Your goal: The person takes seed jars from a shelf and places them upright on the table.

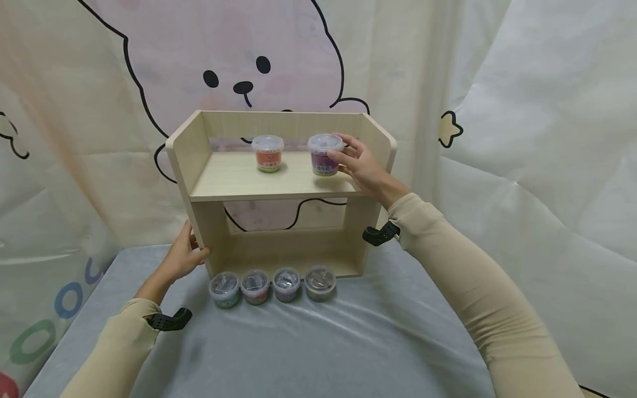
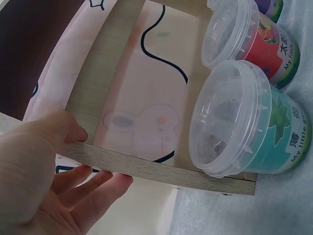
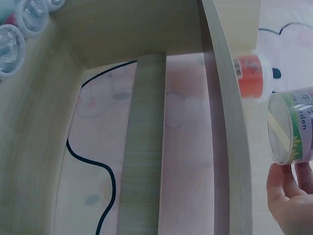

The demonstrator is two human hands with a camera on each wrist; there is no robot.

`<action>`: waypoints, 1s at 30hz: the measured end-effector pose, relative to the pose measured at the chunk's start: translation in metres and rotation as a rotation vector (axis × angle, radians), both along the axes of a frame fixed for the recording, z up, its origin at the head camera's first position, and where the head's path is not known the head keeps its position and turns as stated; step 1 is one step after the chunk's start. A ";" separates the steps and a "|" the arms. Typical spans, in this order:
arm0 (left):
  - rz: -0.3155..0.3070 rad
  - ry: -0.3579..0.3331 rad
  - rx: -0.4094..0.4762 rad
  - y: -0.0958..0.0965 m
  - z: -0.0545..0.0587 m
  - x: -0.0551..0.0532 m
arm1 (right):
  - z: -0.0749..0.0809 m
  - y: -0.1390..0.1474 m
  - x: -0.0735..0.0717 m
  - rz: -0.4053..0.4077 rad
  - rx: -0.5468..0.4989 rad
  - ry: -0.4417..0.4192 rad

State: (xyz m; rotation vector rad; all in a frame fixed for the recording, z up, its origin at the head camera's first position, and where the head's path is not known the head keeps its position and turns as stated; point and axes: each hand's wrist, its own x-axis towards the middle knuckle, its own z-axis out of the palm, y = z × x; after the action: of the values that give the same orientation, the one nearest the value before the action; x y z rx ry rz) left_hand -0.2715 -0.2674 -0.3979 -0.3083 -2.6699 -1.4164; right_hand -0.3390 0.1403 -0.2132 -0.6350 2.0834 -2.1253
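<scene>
My right hand (image 1: 365,168) holds a clear-lidded tub with purple contents (image 1: 324,165) between thumb and fingers, at the right part of the upper board of a small wooden shelf (image 1: 234,185). In the right wrist view the underside of the purple tub (image 3: 279,129) shows, so it appears raised off the board. An orange tub (image 1: 269,159) stands upright on that board, to its left. With my left hand (image 1: 181,255) I grip the edge of the shelf's left side panel (image 2: 146,169), thumb on one face and fingers on the other.
Several lidded tubs stand in a row on the grey cloth (image 1: 298,354) before the shelf's lower board, among them a teal tub (image 2: 279,132) and a red tub (image 2: 269,51). Behind the shelf hangs a printed curtain (image 1: 298,55).
</scene>
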 end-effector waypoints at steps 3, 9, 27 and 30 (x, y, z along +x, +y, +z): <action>-0.001 -0.007 0.002 0.001 0.001 -0.001 | 0.000 0.004 0.008 0.036 0.019 -0.007; 0.003 -0.017 0.000 0.001 0.001 0.000 | -0.002 0.012 0.022 0.108 0.061 -0.008; 0.010 -0.007 0.019 0.000 -0.001 0.003 | -0.027 0.035 0.047 0.223 0.085 -0.005; 0.007 -0.003 0.019 0.000 0.000 0.003 | -0.030 0.041 0.051 0.239 0.056 -0.005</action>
State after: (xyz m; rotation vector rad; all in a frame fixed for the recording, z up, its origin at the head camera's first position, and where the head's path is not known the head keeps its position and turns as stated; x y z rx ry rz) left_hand -0.2689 -0.2670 -0.3984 -0.2947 -2.6554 -1.4410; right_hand -0.2882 0.1814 -0.2428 -0.8240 1.9452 -1.9294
